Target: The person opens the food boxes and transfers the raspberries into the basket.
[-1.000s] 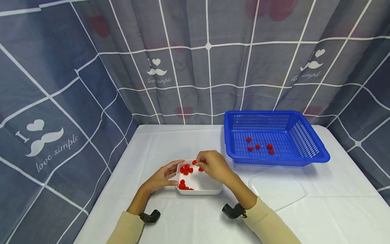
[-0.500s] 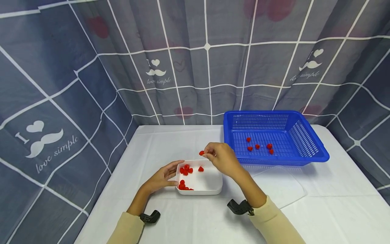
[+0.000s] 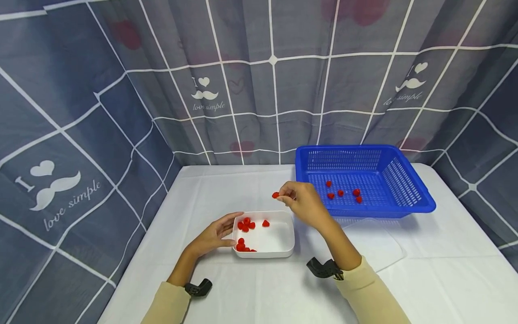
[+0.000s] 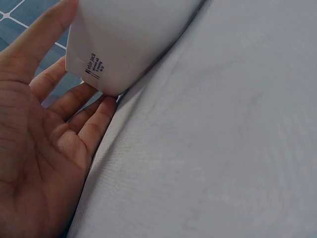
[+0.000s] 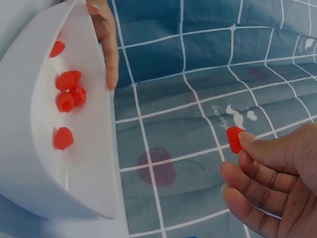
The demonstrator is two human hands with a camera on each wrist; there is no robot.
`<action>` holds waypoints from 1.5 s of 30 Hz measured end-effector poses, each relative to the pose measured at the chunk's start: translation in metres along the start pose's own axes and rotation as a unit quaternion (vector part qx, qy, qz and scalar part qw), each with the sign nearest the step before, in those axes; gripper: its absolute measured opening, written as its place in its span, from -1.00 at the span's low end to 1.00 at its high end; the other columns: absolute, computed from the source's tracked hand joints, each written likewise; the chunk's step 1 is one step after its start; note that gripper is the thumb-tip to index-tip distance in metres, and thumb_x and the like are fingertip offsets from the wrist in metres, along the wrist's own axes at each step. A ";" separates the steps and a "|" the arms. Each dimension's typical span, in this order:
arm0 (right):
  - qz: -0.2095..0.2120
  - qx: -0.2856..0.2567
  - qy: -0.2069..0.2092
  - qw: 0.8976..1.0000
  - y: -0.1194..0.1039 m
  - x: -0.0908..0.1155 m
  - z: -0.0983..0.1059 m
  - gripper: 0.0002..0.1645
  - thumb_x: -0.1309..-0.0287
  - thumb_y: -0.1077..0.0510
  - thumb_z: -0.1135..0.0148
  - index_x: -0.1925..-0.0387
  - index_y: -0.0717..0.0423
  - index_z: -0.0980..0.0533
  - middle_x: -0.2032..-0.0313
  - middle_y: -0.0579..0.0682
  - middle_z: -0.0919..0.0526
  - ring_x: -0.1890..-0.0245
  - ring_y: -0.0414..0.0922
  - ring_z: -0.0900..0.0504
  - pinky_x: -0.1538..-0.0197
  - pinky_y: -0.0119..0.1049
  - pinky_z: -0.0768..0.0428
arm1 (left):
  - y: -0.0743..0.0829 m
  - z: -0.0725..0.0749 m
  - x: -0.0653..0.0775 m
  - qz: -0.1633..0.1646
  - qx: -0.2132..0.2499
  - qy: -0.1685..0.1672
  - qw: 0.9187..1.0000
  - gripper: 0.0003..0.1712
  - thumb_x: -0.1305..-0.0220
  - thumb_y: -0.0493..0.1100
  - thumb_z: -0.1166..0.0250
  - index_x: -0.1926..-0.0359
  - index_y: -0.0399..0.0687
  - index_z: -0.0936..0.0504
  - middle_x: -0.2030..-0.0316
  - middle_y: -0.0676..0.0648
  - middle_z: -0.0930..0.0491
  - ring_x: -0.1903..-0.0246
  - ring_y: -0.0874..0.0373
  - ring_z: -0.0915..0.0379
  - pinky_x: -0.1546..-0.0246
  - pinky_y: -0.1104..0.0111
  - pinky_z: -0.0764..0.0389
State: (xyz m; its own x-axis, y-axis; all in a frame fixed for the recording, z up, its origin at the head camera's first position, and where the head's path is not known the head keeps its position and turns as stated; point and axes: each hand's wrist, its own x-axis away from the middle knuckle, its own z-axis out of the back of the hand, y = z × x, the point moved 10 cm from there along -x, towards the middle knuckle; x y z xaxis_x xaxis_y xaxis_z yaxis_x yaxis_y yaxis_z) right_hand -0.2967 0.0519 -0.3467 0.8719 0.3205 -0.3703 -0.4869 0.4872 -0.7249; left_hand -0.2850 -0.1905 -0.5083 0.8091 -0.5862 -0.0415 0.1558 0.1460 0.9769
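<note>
Between thumb and fingertips my right hand (image 3: 305, 202) pinches a red raspberry (image 5: 234, 140), held up behind and right of the white plastic box (image 3: 283, 252). My left hand (image 3: 212, 234) holds the left end of that box, thumb toward the front corner and fingers toward the back one. In the left wrist view, its fingers (image 4: 96, 124) lie against the box's printed side wall (image 4: 114, 54). Several raspberries (image 3: 246, 225) cluster inside at the left, more sit in the front left corner, and a single raspberry (image 3: 265, 223) lies apart near the back wall.
A blue plastic basket (image 3: 421, 204) stands at the back right, several raspberries (image 3: 341, 193) on its floor. A clear flat lid (image 3: 376, 247) lies in front of it on the white-covered table (image 3: 259, 292). Checked curtains (image 3: 243, 103) enclose the back and sides.
My right hand has lifted the raspberry out of the box and moved it back and right toward the basket. The left hand stays at the box.
</note>
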 end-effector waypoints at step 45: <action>-0.095 0.094 -0.008 0.991 0.128 0.016 0.127 -0.89 -0.24 0.26 -0.40 0.34 0.28 -0.68 0.38 0.12 -0.74 0.42 -0.03 -0.65 0.48 -0.39 -0.58 | 0.002 0.001 0.002 0.005 -0.004 0.008 1.000 -0.06 -0.17 -0.32 -0.47 -0.52 0.14 -0.28 -0.51 -0.07 -0.20 -0.50 -0.10 -0.10 -0.37 0.40 -0.34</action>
State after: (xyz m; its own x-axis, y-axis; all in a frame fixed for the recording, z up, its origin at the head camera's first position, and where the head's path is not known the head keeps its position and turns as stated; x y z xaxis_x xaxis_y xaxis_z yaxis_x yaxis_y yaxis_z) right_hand -0.3521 0.2227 -0.3715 0.9484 0.2214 -0.2271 -0.3171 0.6819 -0.6592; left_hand -0.2843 -0.1923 -0.5062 0.8194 -0.5723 -0.0341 0.1513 0.1586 0.9757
